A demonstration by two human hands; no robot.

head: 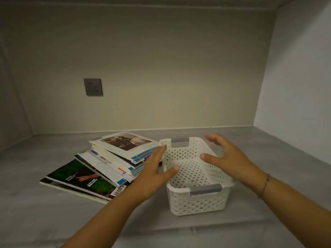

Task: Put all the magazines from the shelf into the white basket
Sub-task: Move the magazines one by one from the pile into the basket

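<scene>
Magazines (107, 163) stacked on shelf (53, 212) — basket (195, 203) just right.

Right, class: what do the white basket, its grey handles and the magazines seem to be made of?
White basket: likely moulded plastic, matt, with regular round holes. Grey handles: smooth plastic or rubber, unclear which. Magazines: paper, covers seemingly glossy, thin layered page edges showing.

Probably a home: a grey shelf (53, 221) set in a plain-walled recess, a wall socket (93, 87) behind, magazines (107, 163) piled loosely.
</scene>
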